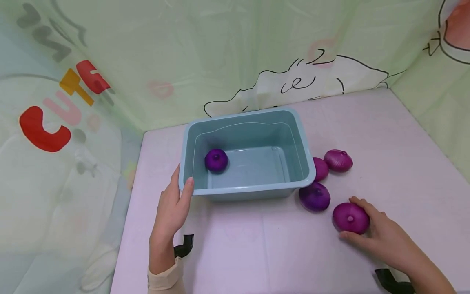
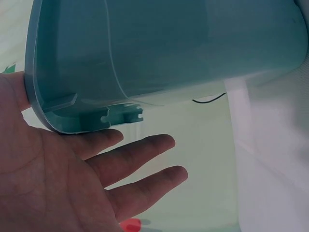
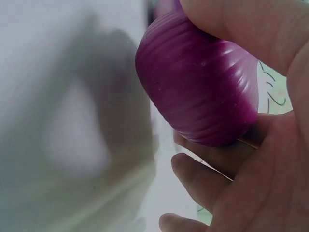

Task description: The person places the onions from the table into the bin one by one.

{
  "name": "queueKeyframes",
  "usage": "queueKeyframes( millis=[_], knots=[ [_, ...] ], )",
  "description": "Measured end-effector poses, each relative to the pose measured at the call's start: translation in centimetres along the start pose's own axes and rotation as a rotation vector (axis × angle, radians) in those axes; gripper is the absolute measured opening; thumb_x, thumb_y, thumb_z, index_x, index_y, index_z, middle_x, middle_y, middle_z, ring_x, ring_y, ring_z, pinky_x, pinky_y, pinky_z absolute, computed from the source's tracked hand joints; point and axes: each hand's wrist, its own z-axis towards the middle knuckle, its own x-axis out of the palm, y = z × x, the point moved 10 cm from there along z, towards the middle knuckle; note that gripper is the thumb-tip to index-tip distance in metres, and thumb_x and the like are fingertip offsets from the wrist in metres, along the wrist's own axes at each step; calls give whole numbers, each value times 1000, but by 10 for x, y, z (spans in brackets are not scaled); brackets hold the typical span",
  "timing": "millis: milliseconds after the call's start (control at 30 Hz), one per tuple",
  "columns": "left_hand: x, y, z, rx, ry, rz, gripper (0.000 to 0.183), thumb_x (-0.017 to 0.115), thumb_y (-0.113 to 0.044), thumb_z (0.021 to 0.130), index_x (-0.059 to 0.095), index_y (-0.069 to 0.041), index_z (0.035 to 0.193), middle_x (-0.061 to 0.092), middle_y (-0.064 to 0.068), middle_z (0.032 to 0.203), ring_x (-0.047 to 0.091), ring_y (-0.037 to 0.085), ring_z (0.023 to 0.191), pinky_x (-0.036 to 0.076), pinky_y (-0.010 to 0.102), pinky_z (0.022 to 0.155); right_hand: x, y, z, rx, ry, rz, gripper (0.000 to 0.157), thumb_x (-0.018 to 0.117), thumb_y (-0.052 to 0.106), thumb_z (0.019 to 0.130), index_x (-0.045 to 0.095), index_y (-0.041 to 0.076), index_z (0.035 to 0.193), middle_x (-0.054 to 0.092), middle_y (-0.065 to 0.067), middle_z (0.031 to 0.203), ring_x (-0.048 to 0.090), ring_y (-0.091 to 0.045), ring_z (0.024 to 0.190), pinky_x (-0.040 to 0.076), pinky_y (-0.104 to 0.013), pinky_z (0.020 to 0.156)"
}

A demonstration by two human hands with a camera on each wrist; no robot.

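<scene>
Right of rectangular plastic tub (image 1: 249,167) | held onion (image 1: 351,219) | round, glossy, ridged

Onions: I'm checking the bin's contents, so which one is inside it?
The dark purple onion in the left part of the blue bin; the four others visible are outside, including the magenta onion in the right hand.

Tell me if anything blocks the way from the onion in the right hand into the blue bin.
Yes: the direct way from the held onion in the right hand crosses a darker purple onion beside the near right corner of the blue plastic bin, whose raised rim comes next. Nothing visible covers its open top.
</scene>
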Motion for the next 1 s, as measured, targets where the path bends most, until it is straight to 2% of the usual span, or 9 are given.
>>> queueKeyframes(
  millis=[167, 433, 700, 767, 833, 867, 900, 933, 1000],
  knots=[
    [0, 1, 0, 1, 1, 0, 64, 44, -56, 108, 23, -36, 165, 50, -2, 155, 56, 28, 132, 46, 63, 100, -17, -5, -6, 38, -25, -6, 108, 80, 52, 89, 20, 5, 165, 27, -43, 154, 35, -71, 125, 37, -83, 84],
    [1, 1, 0, 8, 3, -19, 64, 45, -53, 109, 23, -36, 166, 48, -3, 156, 54, 26, 134, 46, 62, 101, -50, -10, -19, 0, -167, 16, 103, 84, 42, 88, 23, 15, 167, 25, -37, 160, 42, -65, 120, 37, -77, 79],
    [0, 0, -1, 13, 0, -29, 63, 46, -50, 109, 22, -35, 166, 47, -3, 157, 54, 27, 134, 46, 62, 101, -91, 3, -20, -20, -302, 20, 104, 89, 32, 84, 28, 9, 164, 28, -34, 160, 40, -66, 122, 37, -70, 77],
    [0, 1, -1, 11, -2, -30, 63, 47, -49, 109, 22, -35, 166, 47, -2, 157, 54, 27, 134, 46, 62, 100, -100, 6, -19, -15, -335, 24, 104, 90, 32, 84, 29, 9, 164, 29, -30, 162, 37, -64, 128, 45, -51, 85],
    [0, 2, -1, 12, -4, -30, 63, 46, -50, 109, 22, -35, 166, 47, -3, 157, 54, 27, 134, 46, 62, 100, -108, 10, -18, -17, -365, 41, 103, 90, 31, 84, 29, 10, 164, 29, -25, 164, 33, -61, 137, 40, -26, 88],
    [1, 2, -1, 12, -4, -31, 63, 46, -51, 109, 22, -36, 166, 47, -4, 157, 54, 27, 134, 46, 62, 100, -111, 12, -17, -19, -379, 48, 103, 89, 31, 84, 29, 10, 165, 29, -22, 165, 31, -58, 141, 34, -15, 84],
    [1, 2, -1, 14, -6, -30, 63, 46, -51, 109, 22, -36, 166, 47, -4, 157, 54, 26, 134, 46, 62, 101, -114, 14, -16, -23, -390, 58, 102, 89, 30, 85, 28, 11, 165, 28, -20, 166, 28, -55, 144, 27, -8, 85],
    [1, 3, -1, 15, -8, -30, 63, 46, -51, 109, 22, -36, 166, 47, -5, 156, 54, 26, 134, 46, 62, 101, -117, 17, -16, -32, -401, 67, 102, 89, 29, 85, 29, 12, 165, 28, -17, 167, 26, -51, 147, 19, -3, 80],
    [2, 4, 0, 16, -8, -30, 62, 46, -51, 109, 23, -37, 165, 47, -6, 156, 55, 25, 134, 46, 62, 101, -122, 23, -14, -60, -418, 82, 101, 89, 26, 85, 29, 12, 165, 29, -16, 167, 25, -46, 149, 16, -1, 84]
  ],
)
